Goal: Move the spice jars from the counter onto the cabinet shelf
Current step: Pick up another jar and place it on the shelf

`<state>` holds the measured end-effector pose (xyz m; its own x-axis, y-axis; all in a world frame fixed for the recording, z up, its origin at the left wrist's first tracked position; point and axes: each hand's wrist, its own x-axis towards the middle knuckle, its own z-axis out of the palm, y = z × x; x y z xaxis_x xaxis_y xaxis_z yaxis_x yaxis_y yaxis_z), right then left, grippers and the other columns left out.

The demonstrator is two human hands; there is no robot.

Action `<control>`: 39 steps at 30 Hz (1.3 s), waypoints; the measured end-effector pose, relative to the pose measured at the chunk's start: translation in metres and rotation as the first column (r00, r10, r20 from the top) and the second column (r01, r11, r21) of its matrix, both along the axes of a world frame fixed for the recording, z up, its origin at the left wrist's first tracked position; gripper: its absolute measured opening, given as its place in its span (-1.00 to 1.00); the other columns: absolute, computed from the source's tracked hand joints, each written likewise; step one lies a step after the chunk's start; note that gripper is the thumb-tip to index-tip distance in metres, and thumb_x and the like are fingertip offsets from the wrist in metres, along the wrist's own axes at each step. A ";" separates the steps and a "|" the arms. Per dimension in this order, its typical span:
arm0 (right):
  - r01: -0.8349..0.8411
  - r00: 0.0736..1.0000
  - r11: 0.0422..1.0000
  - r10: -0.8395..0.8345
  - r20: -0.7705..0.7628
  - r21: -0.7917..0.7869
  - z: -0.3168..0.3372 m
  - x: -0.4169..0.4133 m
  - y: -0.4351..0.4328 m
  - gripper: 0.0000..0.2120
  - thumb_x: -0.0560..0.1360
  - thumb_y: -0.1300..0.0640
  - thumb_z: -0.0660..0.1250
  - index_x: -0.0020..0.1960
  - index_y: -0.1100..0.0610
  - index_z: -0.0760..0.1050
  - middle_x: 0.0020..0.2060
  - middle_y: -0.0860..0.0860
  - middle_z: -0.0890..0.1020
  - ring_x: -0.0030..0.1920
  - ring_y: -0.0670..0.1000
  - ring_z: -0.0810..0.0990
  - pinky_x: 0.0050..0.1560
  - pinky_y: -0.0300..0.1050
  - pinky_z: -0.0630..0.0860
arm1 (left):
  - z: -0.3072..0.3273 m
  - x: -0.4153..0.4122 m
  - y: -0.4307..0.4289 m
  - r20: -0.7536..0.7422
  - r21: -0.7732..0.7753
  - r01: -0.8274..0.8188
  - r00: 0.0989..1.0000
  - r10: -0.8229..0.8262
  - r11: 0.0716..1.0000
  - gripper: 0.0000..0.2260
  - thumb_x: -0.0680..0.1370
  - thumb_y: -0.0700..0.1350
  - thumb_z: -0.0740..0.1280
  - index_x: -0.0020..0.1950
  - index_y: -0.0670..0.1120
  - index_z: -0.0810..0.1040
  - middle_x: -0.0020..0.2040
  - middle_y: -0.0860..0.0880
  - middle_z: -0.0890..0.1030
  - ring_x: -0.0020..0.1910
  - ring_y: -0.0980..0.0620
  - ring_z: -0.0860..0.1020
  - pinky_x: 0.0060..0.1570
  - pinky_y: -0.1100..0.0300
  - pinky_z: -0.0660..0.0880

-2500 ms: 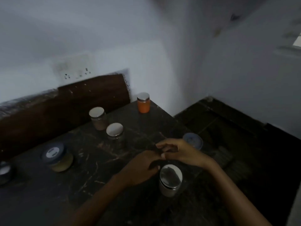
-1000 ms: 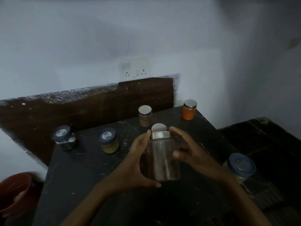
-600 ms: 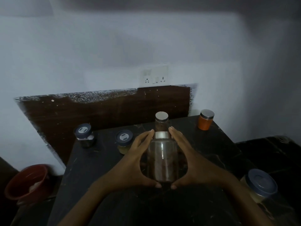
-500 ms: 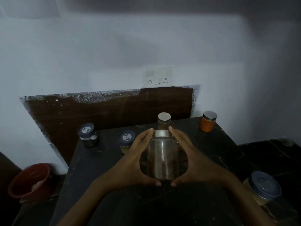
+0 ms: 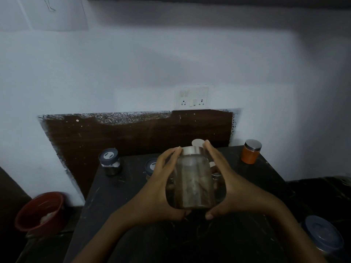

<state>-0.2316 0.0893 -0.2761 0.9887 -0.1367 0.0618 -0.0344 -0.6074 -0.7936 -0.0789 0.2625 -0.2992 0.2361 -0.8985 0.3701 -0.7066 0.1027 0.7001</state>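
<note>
Glass jar with steel lid, upright, gripped between your left hand and right hand (fingers wrapped around sides), above dark counter.

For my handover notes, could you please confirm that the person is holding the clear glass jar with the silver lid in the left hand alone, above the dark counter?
Not quite: the head view shows both hands on the clear glass jar with the silver lid, the left hand and right hand cupping opposite sides. The rest stands: it is held above the dark counter.
</note>
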 end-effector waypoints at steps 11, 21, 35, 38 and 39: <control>-0.007 1.000 0.996 0.009 0.023 -0.086 0.004 0.007 0.003 0.21 0.06 -0.18 0.58 0.36 -0.47 -0.25 0.32 -0.53 -0.12 0.29 -0.47 0.10 0.15 -0.40 0.38 | 0.001 0.000 -0.008 0.010 0.053 -0.003 1.000 0.003 0.999 0.17 0.18 0.25 0.54 0.45 0.33 -0.30 0.48 0.29 -0.20 0.47 0.31 -0.03 0.35 0.26 0.29; 0.003 1.000 0.994 -0.006 -0.022 -0.106 0.015 0.007 -0.008 0.20 0.05 -0.16 0.60 0.36 -0.49 -0.20 0.32 -0.56 -0.04 0.35 -0.39 0.11 0.41 0.11 0.26 | 0.009 0.007 -0.009 -0.070 0.018 0.052 0.996 -0.051 0.998 0.16 0.20 0.21 0.56 0.47 0.30 -0.27 0.49 0.31 -0.24 0.48 0.33 -0.11 0.32 0.29 0.25; 0.008 0.999 0.997 -0.005 0.038 -0.071 0.017 0.009 -0.009 0.26 0.06 -0.11 0.62 0.38 -0.44 -0.26 0.39 -0.47 -0.10 0.41 -0.36 0.06 0.41 0.01 0.28 | 0.022 0.005 -0.010 -0.115 -0.059 0.072 0.990 -0.078 0.996 0.12 0.24 0.01 0.61 0.54 0.15 -0.12 0.51 0.24 -0.04 0.48 0.26 0.07 0.22 0.35 0.40; 0.032 0.997 0.991 -0.022 0.073 -0.133 0.018 0.011 -0.006 0.26 0.10 -0.08 0.63 0.41 -0.39 -0.26 0.39 -0.40 -0.08 0.36 -0.35 0.11 0.32 -0.09 0.40 | 0.022 0.004 -0.013 0.057 -0.035 0.030 0.998 -0.028 0.999 0.13 0.22 0.20 0.56 0.52 0.21 -0.18 0.53 0.20 -0.11 0.51 0.21 -0.01 0.34 0.18 0.31; 0.033 0.996 0.989 -0.021 0.082 -0.143 0.018 0.011 -0.005 0.26 0.10 -0.09 0.62 0.41 -0.39 -0.28 0.38 -0.39 -0.09 0.36 -0.33 0.12 0.29 -0.07 0.43 | 0.022 0.003 -0.014 0.103 -0.038 0.010 0.995 -0.006 0.999 0.12 0.22 0.23 0.55 0.53 0.20 -0.18 0.53 0.18 -0.11 0.52 0.18 -0.02 0.35 0.10 0.32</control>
<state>-0.2201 0.0844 -0.2580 0.9758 -0.1470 0.1619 0.0081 -0.7156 -0.6985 -0.0761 0.2486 -0.2768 0.1874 -0.8848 0.4267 -0.7738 0.1346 0.6189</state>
